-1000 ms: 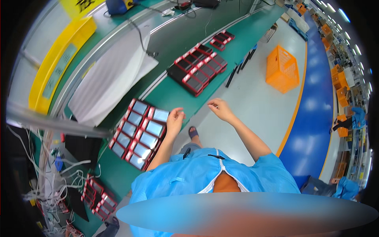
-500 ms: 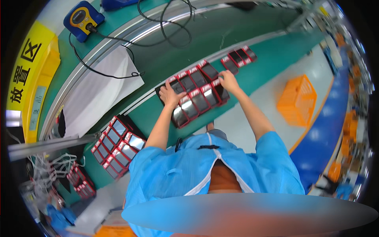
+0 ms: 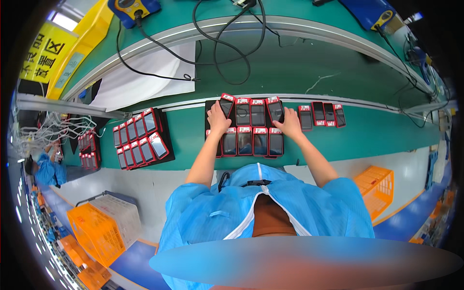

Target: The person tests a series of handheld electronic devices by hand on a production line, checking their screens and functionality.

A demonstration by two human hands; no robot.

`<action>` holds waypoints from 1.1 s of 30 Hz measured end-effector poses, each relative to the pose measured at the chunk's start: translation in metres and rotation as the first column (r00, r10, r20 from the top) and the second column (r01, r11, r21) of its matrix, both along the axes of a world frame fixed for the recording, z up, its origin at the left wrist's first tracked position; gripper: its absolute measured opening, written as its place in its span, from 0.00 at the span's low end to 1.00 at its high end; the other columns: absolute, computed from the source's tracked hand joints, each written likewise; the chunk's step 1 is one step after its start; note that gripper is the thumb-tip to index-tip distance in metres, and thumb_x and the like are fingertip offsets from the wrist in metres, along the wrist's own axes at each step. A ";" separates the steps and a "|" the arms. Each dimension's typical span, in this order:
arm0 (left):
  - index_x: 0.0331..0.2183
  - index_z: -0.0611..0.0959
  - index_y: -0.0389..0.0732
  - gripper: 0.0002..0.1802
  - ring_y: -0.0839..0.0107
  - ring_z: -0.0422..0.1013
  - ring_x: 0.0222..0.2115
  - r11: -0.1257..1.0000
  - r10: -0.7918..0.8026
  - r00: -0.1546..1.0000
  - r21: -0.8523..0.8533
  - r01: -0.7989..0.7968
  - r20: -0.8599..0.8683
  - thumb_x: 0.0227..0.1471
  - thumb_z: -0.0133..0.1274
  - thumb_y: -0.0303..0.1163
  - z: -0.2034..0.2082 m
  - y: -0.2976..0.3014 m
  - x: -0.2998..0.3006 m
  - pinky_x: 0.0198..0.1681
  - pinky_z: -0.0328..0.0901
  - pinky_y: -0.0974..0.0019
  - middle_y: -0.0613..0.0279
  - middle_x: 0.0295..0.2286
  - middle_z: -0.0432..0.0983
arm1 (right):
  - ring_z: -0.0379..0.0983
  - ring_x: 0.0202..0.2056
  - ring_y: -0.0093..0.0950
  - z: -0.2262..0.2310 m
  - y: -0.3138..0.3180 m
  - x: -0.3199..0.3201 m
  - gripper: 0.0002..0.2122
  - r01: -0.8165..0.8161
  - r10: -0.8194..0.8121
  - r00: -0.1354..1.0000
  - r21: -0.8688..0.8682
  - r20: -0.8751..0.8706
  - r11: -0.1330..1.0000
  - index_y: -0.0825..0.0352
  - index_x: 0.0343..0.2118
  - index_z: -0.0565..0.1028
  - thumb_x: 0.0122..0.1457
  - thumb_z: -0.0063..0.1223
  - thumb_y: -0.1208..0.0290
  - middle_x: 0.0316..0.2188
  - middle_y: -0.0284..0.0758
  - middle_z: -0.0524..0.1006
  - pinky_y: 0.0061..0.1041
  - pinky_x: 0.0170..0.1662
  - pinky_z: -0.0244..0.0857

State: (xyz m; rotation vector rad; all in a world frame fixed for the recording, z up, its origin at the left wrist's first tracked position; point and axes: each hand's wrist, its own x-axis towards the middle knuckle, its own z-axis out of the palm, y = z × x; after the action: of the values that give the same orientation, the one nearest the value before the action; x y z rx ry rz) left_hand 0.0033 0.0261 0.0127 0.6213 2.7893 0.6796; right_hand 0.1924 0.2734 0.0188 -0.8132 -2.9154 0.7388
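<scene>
At bench centre: two rows of red-rimmed rectangular handheld devices with dark screens [image 3: 258,115], on a flat black base [image 3: 211,104] atop the green bench [image 3: 186,123].
Left hand [image 3: 218,122]: fingers slightly bent along the left edge of the upper row's leftmost device [image 3: 226,107], thumb by its lower end; cannot tell whether gripped.
Right hand [image 3: 290,123]: fingers half-curled beside the right edge of the upper row's rightmost device [image 3: 275,109], thumb near its lower end; firmness of hold unclear.
Device tilt: both end pieces askew, middle pair nearly straight between them.
Beyond right fingers: short row of four similar red-rimmed devices [image 3: 318,113].
</scene>
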 end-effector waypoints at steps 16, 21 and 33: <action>0.59 0.63 0.37 0.48 0.53 0.63 0.47 0.971 0.236 0.953 0.089 -0.223 -0.191 0.38 0.67 0.34 -0.005 -0.006 0.030 0.48 0.63 0.53 0.52 0.45 0.67 | 0.68 0.46 0.44 -0.008 -0.039 -0.023 0.29 0.296 -0.280 0.955 0.213 -0.102 0.931 0.73 0.43 0.69 0.46 0.64 0.54 0.40 0.45 0.70 0.44 0.48 0.63; 0.60 0.62 0.36 0.48 0.53 0.63 0.46 0.977 0.208 0.963 0.092 -0.194 -0.173 0.39 0.66 0.37 0.002 -0.005 0.027 0.48 0.63 0.53 0.52 0.45 0.67 | 0.68 0.46 0.43 -0.014 -0.039 -0.027 0.28 0.289 -0.277 0.957 0.341 -0.084 0.895 0.73 0.38 0.69 0.46 0.64 0.51 0.39 0.45 0.71 0.44 0.47 0.64; 0.60 0.63 0.40 0.49 0.51 0.64 0.42 0.980 0.165 0.962 0.142 -0.136 -0.217 0.37 0.65 0.36 0.007 -0.007 0.024 0.46 0.62 0.52 0.52 0.41 0.69 | 0.72 0.40 0.45 0.000 -0.033 -0.029 0.26 0.255 -0.230 0.967 0.344 -0.111 0.904 0.73 0.32 0.72 0.40 0.65 0.53 0.34 0.45 0.74 0.42 0.43 0.66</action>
State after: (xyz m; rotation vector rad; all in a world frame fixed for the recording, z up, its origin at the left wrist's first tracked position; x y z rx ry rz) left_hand 0.0272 0.0186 0.0198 0.5438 3.0495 0.8725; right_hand 0.1634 0.2403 0.0190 -1.0529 -2.6938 0.2028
